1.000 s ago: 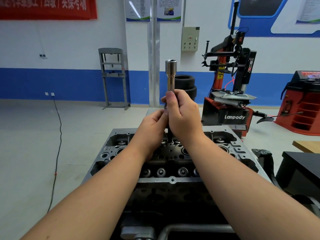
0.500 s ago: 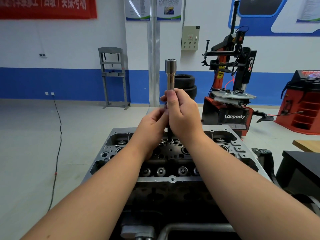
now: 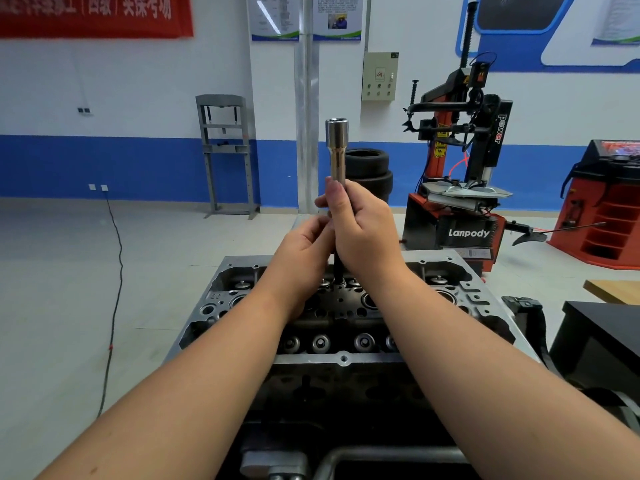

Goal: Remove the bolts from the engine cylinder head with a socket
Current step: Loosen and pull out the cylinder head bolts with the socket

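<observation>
Both hands clamp the upright socket [image 3: 336,147] tool over the middle of the cylinder head [image 3: 346,306] — right hand [image 3: 363,233] high, left hand [image 3: 304,251] just below — so keep the shaft plumb and seated, lest it slip off the hidden bolt.

A: where's the socket [image 3: 336,147] at?
B: long, shiny, stood upright with its open end up, above the grey cylinder head [image 3: 341,359]; dark shaft drops to its middle.

White-and-blue wall [image 3: 138,98], grey floor [image 3: 52,271], stacked tyres [image 3: 369,174]
</observation>
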A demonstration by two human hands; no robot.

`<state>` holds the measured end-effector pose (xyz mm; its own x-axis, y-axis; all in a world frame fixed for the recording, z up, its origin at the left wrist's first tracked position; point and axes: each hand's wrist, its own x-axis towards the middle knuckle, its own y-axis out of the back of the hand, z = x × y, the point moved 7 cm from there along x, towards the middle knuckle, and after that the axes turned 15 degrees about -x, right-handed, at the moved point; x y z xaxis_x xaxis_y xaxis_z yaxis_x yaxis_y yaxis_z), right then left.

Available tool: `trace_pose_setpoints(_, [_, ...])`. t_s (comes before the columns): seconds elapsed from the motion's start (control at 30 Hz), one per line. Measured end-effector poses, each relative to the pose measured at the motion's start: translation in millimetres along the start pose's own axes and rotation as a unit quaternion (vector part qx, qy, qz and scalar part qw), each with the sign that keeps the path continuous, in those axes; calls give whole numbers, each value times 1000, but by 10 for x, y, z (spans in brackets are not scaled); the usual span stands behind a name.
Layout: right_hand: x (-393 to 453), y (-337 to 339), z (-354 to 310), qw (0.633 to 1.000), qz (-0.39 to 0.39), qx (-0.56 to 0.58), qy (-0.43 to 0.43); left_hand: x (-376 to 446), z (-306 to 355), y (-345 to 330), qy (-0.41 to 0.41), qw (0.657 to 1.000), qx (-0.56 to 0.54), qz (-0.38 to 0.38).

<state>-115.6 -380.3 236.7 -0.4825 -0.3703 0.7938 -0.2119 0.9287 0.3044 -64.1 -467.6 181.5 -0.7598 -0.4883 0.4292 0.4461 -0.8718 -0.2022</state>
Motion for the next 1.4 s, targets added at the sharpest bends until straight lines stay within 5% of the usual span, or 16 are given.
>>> trace_pose_setpoints(0.17, [4,54,-19,999,34,-13,15,0,2,16,-14,1000,7,7])
trace_pose_setpoints(0.4, [18,-45,30,1000,-17,-16,-9,-20,-11,-42,18,1000,13,-19])
trace_pose_setpoints(0.63, [6,69,2,999,42,-28,10,-10,7,26,-12,1000,23,12])
trace_pose_setpoints(0.87, [13,-37,20,1000,-17,-9,-14,-37,15,-72,19,999,8,-27])
trace_pose_setpoints(1.1, [-2,43,17,999,36,-22,3,-38,57,-21,-6,1000,10,5])
trace_pose_setpoints(1.4, [21,-2,41,1000,-2,-4,-28,-14,9,-22,7,1000,9,-7])
